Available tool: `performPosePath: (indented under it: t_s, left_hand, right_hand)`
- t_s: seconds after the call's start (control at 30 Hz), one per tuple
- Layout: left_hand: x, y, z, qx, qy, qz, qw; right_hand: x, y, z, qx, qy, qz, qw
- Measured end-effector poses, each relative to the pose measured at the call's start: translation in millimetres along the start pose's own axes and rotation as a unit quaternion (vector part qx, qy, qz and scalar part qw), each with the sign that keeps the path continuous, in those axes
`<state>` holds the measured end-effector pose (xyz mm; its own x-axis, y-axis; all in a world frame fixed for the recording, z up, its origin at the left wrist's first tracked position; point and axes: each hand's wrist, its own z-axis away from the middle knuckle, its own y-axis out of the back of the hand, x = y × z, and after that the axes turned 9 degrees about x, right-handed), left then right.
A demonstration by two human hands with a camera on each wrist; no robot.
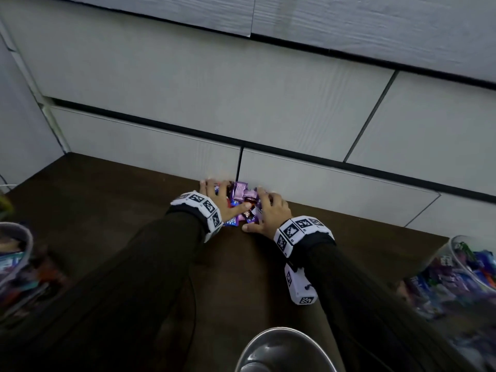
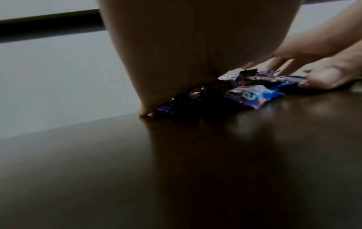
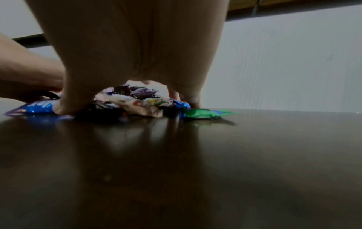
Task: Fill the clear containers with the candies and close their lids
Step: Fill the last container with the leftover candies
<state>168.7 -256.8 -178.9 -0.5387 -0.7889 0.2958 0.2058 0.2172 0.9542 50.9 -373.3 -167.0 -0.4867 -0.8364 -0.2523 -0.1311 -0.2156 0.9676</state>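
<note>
The small pile of shiny wrapped candies (image 1: 243,204) sits at the far edge of the dark brown wooden table (image 1: 112,200), right up against the pale grey panelled wall (image 1: 214,89); bare table lies to the left & right of it; a clear round container w/ candies inside (image 1: 467,275) stands at the right edge, another clear container (image 1: 16,253) at the left edge, both well apart from the pile; a round grey metal thing (image 1: 284,350) is at the near edge; left hand (image 1: 218,194) & right hand (image 1: 269,214) cup the pile from each side, fingers spread & bent over the wrappers, tips on the table; not clenched.
</note>
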Motion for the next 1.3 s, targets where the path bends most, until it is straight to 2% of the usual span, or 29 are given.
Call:
performPosePath:
  t_s: [0.17, 0.43, 0.67, 0.87, 1.1, 1.3]
  left_hand:
    - [18.2, -5.0, 14.8, -0.006, -0.112, 0.043, 0.993]
    - [20.1, -2.9, 48.8, -0.032, -0.115, 0.063, 0.991]
    - [10.8, 0.5, 108.0, -0.079, -0.139, 0.031, 0.987]
    - [-0.2, 5.0, 161.4, -0.079, -0.183, 0.038, 0.979]
    - [-8.0, 27.8, 174.4, -0.069, -0.214, -0.004, 0.974]
    - [4.2, 23.5, 167.1, -0.11, -0.221, -0.089, 0.965]
  right_hand:
    - [-1.4, 4.3, 3.7, -0.021, 0.043, 0.027, 0.999]
    - [-2.5, 12.0, 31.0, -0.059, 0.082, 0.009, 0.995]
    - [-5.5, 17.4, 88.6, -0.096, 0.106, 0.007, 0.99]
    - [-12.8, 35.1, 140.0, -0.138, 0.11, 0.014, 0.984]
    - [-15.9, 57.4, 167.1, -0.141, 0.057, 0.002, 0.988]
    - [-25.6, 51.6, 164.0, -0.156, 0.089, 0.082, 0.98]
